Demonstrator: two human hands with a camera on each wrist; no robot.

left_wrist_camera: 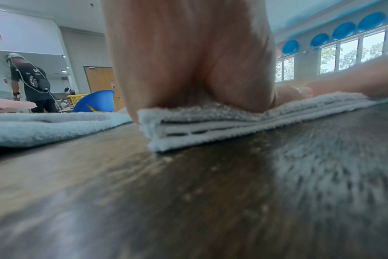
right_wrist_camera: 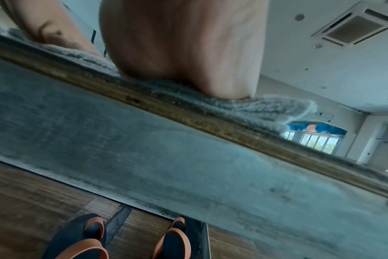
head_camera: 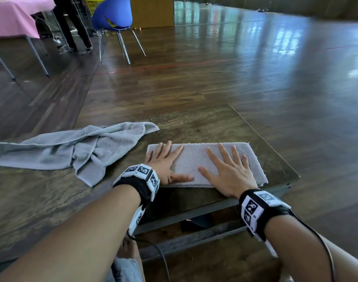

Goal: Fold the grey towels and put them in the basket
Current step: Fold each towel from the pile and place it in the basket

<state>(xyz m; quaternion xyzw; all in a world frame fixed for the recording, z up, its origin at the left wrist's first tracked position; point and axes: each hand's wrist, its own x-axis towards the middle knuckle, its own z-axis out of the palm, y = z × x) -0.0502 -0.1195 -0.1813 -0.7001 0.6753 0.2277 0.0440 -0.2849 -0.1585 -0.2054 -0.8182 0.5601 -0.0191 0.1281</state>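
A folded grey towel (head_camera: 196, 159) lies flat as a long rectangle near the front right corner of the wooden table (head_camera: 204, 123). My left hand (head_camera: 166, 161) presses on its left end with fingers spread and straight. My right hand (head_camera: 229, 169) presses flat on its right half. In the left wrist view the heel of the left hand (left_wrist_camera: 188, 70) sits on the stacked layers of the folded towel (left_wrist_camera: 210, 126). The right wrist view has the right hand (right_wrist_camera: 184, 52) on the towel (right_wrist_camera: 244, 106) at the table edge. A second grey towel (head_camera: 76, 149) lies crumpled to the left.
The table's front edge (head_camera: 194, 212) and right edge are close to the folded towel. A blue chair (head_camera: 113, 17) and a yellow basket (head_camera: 91, 3) stand far off on the floor, beside a pink-covered table (head_camera: 13, 17). Another person (left_wrist_camera: 31, 84) stands there.
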